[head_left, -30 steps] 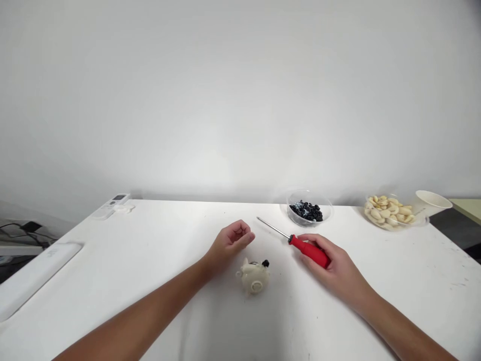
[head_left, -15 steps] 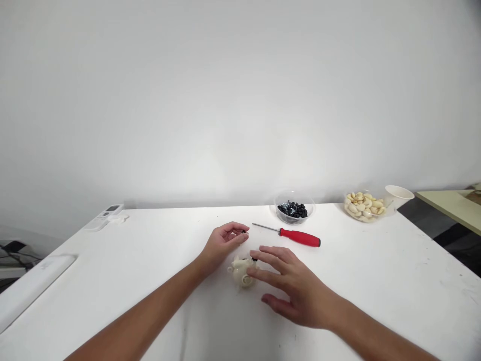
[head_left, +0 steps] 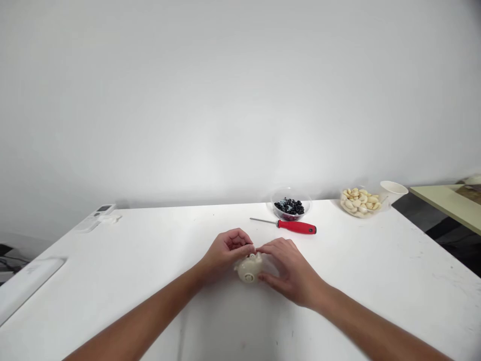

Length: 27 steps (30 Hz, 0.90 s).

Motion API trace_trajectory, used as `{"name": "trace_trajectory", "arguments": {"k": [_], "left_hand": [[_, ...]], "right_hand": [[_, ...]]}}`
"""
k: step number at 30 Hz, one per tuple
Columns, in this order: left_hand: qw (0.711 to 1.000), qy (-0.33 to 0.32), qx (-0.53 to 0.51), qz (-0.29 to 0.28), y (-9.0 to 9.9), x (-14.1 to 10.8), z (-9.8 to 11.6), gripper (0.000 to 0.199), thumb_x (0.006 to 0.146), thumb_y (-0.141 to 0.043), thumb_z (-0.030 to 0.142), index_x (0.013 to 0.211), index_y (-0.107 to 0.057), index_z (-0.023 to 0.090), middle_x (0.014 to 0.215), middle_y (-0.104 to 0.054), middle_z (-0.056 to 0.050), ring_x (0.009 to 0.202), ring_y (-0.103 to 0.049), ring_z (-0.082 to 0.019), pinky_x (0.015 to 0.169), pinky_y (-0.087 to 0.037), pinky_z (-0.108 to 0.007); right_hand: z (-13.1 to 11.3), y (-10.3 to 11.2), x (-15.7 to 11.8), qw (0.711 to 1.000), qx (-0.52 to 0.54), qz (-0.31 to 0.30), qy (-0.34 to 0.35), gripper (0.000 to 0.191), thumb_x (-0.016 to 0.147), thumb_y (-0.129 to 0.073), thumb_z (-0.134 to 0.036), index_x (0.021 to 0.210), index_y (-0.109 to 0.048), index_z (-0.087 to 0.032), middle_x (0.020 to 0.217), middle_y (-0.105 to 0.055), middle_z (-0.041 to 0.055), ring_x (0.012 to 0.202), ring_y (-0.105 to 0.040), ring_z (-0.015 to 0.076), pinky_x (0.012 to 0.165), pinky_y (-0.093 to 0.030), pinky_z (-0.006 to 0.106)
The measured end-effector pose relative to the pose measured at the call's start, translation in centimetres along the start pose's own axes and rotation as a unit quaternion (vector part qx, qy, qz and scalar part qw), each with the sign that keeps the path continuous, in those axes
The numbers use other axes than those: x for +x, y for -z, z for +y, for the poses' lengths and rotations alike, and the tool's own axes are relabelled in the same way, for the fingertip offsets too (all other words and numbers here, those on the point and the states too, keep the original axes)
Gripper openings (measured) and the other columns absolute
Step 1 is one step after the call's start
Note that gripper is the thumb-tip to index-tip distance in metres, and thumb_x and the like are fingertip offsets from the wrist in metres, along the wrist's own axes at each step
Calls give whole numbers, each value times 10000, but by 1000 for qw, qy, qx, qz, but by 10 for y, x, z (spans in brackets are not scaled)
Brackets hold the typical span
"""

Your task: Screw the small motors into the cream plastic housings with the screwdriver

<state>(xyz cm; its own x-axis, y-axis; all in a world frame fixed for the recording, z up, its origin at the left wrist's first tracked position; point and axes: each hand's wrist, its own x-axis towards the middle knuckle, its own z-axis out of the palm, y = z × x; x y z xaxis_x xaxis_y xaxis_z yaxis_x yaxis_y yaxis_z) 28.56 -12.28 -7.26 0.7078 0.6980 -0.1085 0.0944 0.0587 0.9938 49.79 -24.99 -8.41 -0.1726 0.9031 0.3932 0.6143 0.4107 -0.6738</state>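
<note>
A small cream-coloured rounded piece (head_left: 248, 269) with a round vent-like mark on its front sits on the white table between my hands. My right hand (head_left: 287, 268) has its thumb and fingers around the right side of this piece, gripping it. At its upper left is my left hand (head_left: 230, 250), with the fingers curled and the thumb and fingertips pinched together; what they hold is too small to make out. The fingertips of both hands nearly meet above the piece.
A red-handled screwdriver (head_left: 296, 227) lies beyond my hands. Behind it stands a clear bowl of black parts (head_left: 290, 208). Farther right are a clear bowl of cream pieces (head_left: 359, 203) and a white cup (head_left: 393, 189). A remote (head_left: 93, 218) and white case (head_left: 32, 286) lie left.
My right hand has closed from spread fingers onto the cream piece, which has turned somewhat. My left hand has come down and right towards it. The view has shifted slightly.
</note>
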Motion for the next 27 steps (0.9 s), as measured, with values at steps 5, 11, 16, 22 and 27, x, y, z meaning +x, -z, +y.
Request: {"name": "trace_trajectory", "arguments": {"k": [5,11,16,22,27], "left_hand": [[1000,-23,-9,12,0,0,3,357,857,-855,449,867,-674,142,767,-649,6,684,-548,-94,628,-415,-217],[1000,-4,-18,22,-5,0,5,358,868,-846,456,898,-664,150,725,-642,26,618,-539,-76,556,-406,-185],[1000,13,-13,10,-7,-1,6,346,901,-820,452,942,-650,153,781,-765,-35,604,-629,-105,576,-514,-221],[997,26,-43,-62,-2,0,10,330,924,-806,426,946,-638,143,874,-816,-90,558,-644,-97,568,-558,-235],[994,39,-54,-83,3,1,11,330,927,-806,426,952,-642,140,912,-813,-117,707,-744,-174,591,-610,-268]], "right_hand": [[-4,13,-6,998,59,8,5,168,1028,-551,-154,1096,-622,-291,1207,-730,26,1128,-673,213,974,-544,407],[-11,10,-7,998,29,-52,-9,754,924,-784,-336,1578,-409,-347,1492,-604,72,1334,-573,276,1090,-503,463],[-3,4,-4,999,-10,-22,-29,599,895,-823,-384,1423,-555,-300,1312,-696,66,1194,-631,280,1023,-470,472],[4,15,-4,999,4,-39,-33,280,969,-757,-304,1233,-666,-297,1044,-751,0,986,-662,219,913,-464,418],[7,24,-4,997,-30,41,-66,187,1035,-607,-202,1199,-668,-269,1002,-714,29,946,-630,216,860,-475,397]]}}
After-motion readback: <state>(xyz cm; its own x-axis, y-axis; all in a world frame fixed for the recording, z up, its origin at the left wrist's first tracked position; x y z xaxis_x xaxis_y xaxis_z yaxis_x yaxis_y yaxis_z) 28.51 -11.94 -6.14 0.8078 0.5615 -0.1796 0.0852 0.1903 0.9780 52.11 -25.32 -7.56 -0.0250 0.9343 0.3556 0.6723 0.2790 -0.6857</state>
